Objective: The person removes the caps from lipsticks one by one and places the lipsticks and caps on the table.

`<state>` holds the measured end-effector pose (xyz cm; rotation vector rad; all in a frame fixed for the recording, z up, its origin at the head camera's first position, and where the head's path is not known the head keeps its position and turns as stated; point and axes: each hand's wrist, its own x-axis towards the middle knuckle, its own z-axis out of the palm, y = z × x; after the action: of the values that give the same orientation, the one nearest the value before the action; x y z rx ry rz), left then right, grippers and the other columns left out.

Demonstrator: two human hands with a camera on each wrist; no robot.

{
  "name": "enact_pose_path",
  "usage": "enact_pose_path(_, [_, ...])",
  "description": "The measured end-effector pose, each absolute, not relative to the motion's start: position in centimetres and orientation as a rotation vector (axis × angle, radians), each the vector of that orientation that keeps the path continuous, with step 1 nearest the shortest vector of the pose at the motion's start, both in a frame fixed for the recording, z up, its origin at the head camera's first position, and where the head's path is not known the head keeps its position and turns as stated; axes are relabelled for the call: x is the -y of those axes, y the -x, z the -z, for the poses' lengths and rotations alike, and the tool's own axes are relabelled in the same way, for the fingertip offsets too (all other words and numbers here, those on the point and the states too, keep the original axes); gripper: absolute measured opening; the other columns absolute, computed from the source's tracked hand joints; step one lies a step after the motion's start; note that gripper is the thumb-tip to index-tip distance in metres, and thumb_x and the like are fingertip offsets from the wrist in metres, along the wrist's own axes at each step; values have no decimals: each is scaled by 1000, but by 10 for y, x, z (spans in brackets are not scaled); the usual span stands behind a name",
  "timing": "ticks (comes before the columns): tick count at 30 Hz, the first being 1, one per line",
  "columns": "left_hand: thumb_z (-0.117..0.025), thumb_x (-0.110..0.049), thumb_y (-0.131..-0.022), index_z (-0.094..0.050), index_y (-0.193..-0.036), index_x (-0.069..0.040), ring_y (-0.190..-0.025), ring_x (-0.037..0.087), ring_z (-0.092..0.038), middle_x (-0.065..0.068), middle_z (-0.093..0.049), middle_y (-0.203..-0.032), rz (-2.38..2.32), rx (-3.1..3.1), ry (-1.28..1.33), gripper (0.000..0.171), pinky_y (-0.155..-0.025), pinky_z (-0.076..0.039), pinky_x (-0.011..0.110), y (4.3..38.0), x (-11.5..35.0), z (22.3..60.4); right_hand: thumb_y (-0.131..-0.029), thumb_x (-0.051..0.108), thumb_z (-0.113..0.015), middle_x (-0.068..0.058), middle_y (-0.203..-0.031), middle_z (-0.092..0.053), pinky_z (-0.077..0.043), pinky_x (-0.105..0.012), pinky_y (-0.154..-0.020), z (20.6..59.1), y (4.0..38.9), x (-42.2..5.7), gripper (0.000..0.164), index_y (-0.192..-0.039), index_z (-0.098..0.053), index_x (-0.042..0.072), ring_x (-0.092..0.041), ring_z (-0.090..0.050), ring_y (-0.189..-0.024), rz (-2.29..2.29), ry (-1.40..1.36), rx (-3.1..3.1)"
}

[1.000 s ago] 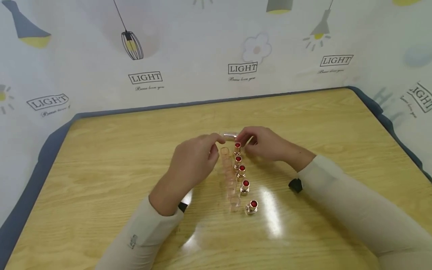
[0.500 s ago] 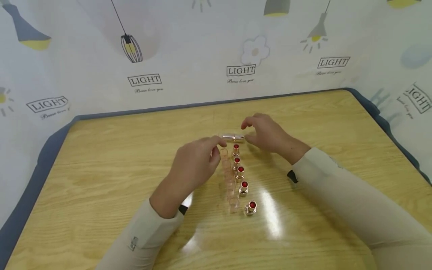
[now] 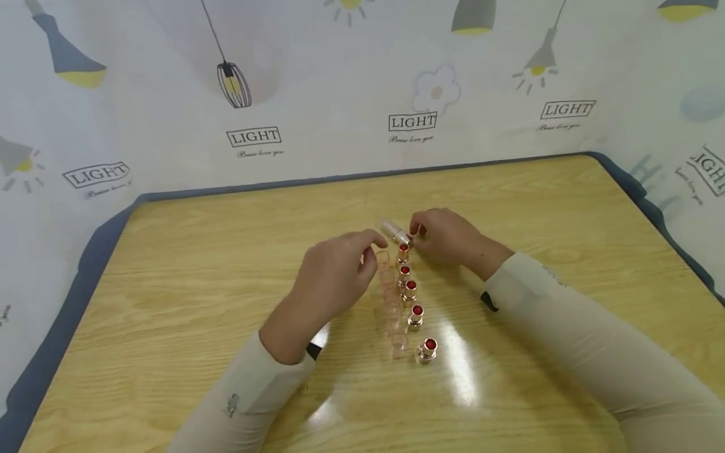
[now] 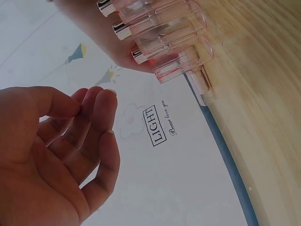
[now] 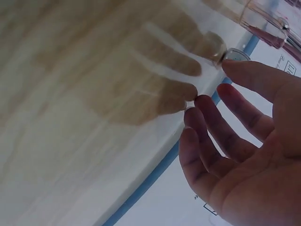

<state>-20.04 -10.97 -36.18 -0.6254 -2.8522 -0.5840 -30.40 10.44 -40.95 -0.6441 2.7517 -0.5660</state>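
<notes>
Several lipsticks stand upright in a row, among them the nearest lipstick [image 3: 427,350], with red tops and shiny gold-pink bodies. Left of them runs a row of clear pinkish caps [image 3: 399,345]. Behind both rows a capped lipstick [image 3: 395,233] lies on its side, slanting. My right hand [image 3: 450,236] is at its near end; in the right wrist view the thumb touches the round end [image 5: 237,54], with the other fingers loosely bent and apart from it. My left hand [image 3: 338,270] hovers beside the caps with bent fingers, holding nothing in the left wrist view.
The wooden table [image 3: 198,302] has a dark blue edge [image 3: 272,189]. A pale wall covering [image 3: 340,82] with printed lamps and lettering rises behind it. Light glares off the tabletop right of the lipsticks.
The lying lipstick has turned from nearly crosswise to a slant, its right end nearer. My right hand moved back off it, then came down to its end. The left hand stays nearly still.
</notes>
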Motion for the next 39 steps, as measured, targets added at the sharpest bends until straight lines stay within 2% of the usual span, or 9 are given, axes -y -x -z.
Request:
enact_pose_path(4, [-56, -9, -94, -73, -109, -18, -49, 7, -38, -6, -68, -82, 591, 2861, 613, 24, -46, -30, 24, 200, 109, 362, -92, 12, -64, -13, -104, -69, -52, -42, -84, 412, 304, -104, 21, -110, -68, 4, -26, -63, -94, 572, 643, -2756])
enact_pose_path(11, [-56, -10, -94, -73, -109, -20, -47, 6, -36, -7, -65, -76, 569, 2840, 619, 24, -45, -29, 24, 201, 107, 362, -98, 26, -62, -14, -109, -70, -53, -42, -82, 407, 307, -106, 32, -123, -62, 6, -26, -66, -93, 603, 592, -2721])
enact_pose_path(15, [-56, -10, -94, -73, -109, -20, -47, 6, -37, -7, -67, -79, 569, 2846, 616, 25, -45, -30, 24, 201, 108, 363, -98, 28, -62, -13, -109, -70, -53, -41, -82, 406, 312, -103, 31, -122, -62, 7, -25, -66, -93, 630, 608, -2695])
enact_pose_path(19, [-56, -10, -94, -73, -109, -20, -48, 6, -39, -7, -69, -82, 566, 2854, 609, 25, -46, -31, 25, 202, 108, 365, -97, 30, -66, -10, -103, -71, -52, -37, -76, 405, 315, -96, 32, -119, -63, 8, -22, -65, -86, 606, 621, -2689])
enact_pose_path(24, [-56, -10, -94, -73, -108, -20, -48, 7, -37, -6, -68, -80, 565, 2858, 598, 24, -46, -30, 25, 203, 108, 366, -93, 25, -72, -9, -98, -70, -50, -36, -74, 405, 317, -90, 26, -110, -68, 7, -22, -62, -83, 532, 621, -2701])
enact_pose_path(32, [-55, -9, -94, -73, -109, -20, -48, 6, -39, -7, -67, -80, 590, 2849, 605, 26, -46, -31, 25, 202, 108, 363, -94, 26, -69, -9, -98, -71, -51, -41, -82, 404, 311, -104, 24, -106, -72, 5, -22, -62, -87, 520, 602, -2770])
enact_pose_path(39, [-55, -9, -94, -72, -110, -21, -46, 5, -40, -7, -67, -80, 586, 2840, 609, 27, -45, -32, 24, 201, 109, 359, -98, 29, -63, -8, -100, -72, -50, -36, -72, 393, 291, -127, 26, -110, -71, 7, -23, -64, -85, 878, 513, -2842])
